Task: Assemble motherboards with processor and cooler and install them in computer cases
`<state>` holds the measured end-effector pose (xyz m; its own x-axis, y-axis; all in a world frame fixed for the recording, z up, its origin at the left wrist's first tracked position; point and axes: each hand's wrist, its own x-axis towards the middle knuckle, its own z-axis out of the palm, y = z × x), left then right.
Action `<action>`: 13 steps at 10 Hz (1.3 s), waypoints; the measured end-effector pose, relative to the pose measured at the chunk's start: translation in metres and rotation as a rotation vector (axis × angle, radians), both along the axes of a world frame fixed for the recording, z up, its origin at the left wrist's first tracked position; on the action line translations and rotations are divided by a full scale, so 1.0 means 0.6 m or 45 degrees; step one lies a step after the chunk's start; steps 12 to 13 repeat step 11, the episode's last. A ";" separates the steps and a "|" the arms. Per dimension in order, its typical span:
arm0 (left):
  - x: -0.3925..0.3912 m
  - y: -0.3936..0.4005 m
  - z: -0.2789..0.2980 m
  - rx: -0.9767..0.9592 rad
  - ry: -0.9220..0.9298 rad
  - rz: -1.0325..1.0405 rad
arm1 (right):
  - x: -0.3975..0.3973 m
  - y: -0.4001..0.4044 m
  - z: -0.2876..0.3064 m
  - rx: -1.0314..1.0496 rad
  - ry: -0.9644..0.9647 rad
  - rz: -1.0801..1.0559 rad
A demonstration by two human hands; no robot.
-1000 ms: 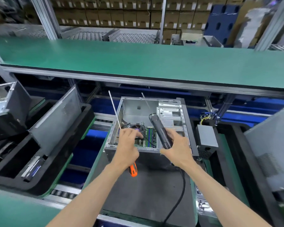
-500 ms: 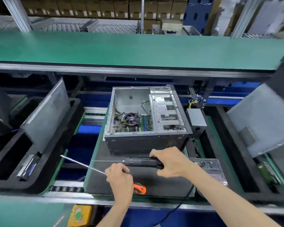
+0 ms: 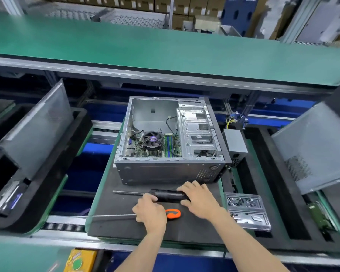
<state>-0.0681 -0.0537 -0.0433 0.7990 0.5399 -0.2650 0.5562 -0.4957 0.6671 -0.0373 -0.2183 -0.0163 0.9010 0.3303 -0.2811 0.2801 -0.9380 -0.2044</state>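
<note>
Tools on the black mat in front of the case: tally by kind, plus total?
Electric screwdriver: 1, under the right hand.
Orange-handled screwdriver: 1, in the left hand.
Total: 2.

Green shelf [image 3: 165,54], stacked cartons [image 3: 137,2] behind

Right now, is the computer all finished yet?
Partly. The motherboard with its cooler already sits inside the open case. The right hand holds the electric screwdriver, the left hand an orange-handled screwdriver, both on the mat. The case lacks its side panel.
</note>
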 end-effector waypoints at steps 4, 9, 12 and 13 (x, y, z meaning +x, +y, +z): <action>-0.005 -0.013 -0.010 0.638 0.116 -0.222 | 0.003 -0.010 -0.029 -0.024 -0.091 0.079; -0.018 0.064 -0.009 0.342 -0.137 -0.441 | -0.046 -0.072 0.018 0.227 -0.241 -0.035; -0.095 0.132 0.000 0.421 -0.315 -0.585 | -0.176 -0.100 0.029 0.492 -0.341 -0.238; -0.095 0.132 0.000 0.421 -0.315 -0.585 | -0.176 -0.100 0.029 0.492 -0.341 -0.238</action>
